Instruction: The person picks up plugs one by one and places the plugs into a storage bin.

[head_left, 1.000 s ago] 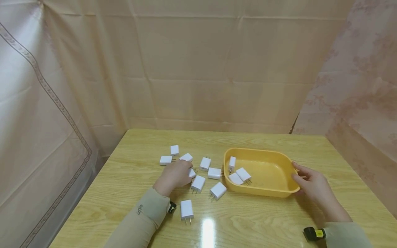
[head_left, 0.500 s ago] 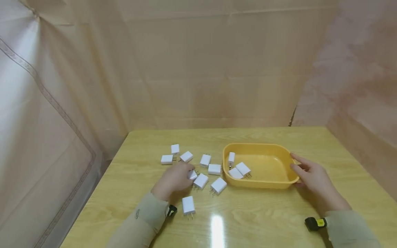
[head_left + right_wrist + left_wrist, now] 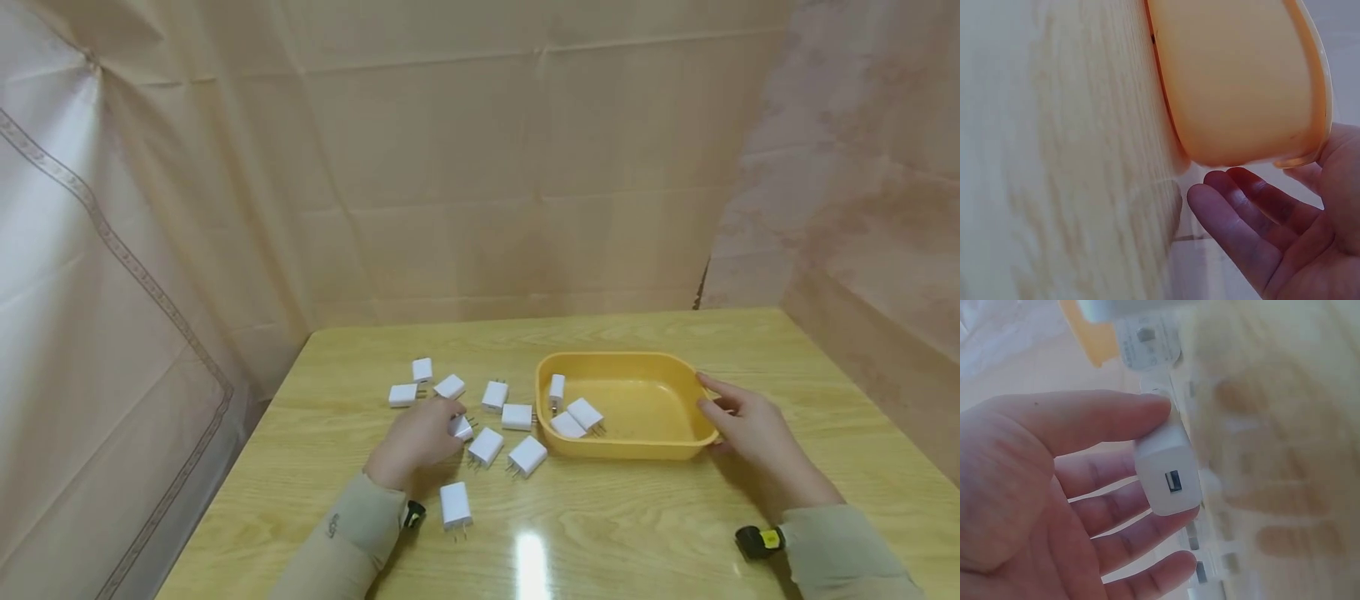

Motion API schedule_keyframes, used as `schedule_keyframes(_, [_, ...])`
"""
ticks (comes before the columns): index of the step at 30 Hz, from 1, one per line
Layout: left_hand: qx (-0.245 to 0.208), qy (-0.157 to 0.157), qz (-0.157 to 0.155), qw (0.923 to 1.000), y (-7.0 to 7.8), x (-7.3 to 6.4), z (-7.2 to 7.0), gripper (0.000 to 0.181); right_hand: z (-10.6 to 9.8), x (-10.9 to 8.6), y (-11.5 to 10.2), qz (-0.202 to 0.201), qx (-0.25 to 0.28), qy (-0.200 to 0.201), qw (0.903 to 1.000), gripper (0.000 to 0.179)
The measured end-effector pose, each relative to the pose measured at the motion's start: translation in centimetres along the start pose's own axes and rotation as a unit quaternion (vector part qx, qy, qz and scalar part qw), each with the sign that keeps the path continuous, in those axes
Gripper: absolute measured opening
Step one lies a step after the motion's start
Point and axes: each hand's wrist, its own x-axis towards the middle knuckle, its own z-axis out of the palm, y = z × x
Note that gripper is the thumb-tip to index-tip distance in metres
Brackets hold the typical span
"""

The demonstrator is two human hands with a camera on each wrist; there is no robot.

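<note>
My left hand (image 3: pixel 420 437) pinches a white USB wall charger (image 3: pixel 1169 469) between thumb and fingers, low over the table. In the left wrist view the charger's USB port faces the camera; in the head view my fingers partly cover it. Around that hand lie several more white chargers, among them one charger (image 3: pixel 486 447) just to its right and another charger (image 3: pixel 455 505) nearer the front. On the right, my right hand (image 3: pixel 757 433) grips the end of a yellow plastic tray (image 3: pixel 630 450), its thumb at the rim. Three chargers (image 3: pixel 585 414) lie at the tray's left end.
The wooden table (image 3: pixel 615 533) carries everything, with a bright light reflection near its front. A beige cloth (image 3: pixel 450 167) hangs behind the table, with more cloth at both sides. One charger (image 3: pixel 517 417) sits close beside the tray's left wall.
The head view has shifted slightly. My left hand stays at the same charger, and my right hand keeps its hold on the tray.
</note>
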Motion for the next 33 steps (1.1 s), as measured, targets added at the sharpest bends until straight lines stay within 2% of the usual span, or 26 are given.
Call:
schedule_keyframes(4, [-0.001, 0.008, 0.003, 1.0, 0.2, 0.1, -0.5, 0.017, -0.2, -0.1, 0.0, 0.002, 0.0, -0.002, 1.0, 0.058])
schedule_keyframes(12, [-0.021, 0.018, -0.032, 0.9991, 0.3, 0.2, -1.2, 0.043, -0.3, -0.2, 0.0, 0.009, 0.0, -0.003, 1.0, 0.058])
schedule_keyframes(24, [-0.026, 0.05, -0.044, 0.9975, 0.5, 0.7, -2.7, 0.046, -0.2, 0.0, -0.1, 0.001, 0.0, -0.005, 1.0, 0.058])
schedule_keyframes(33, [-0.01, 0.069, -0.02, 0.9974, 2.4, 1.6, -4.1, 0.045, -0.2, -0.1, -0.3, 0.006, -0.001, -0.006, 1.0, 0.058])
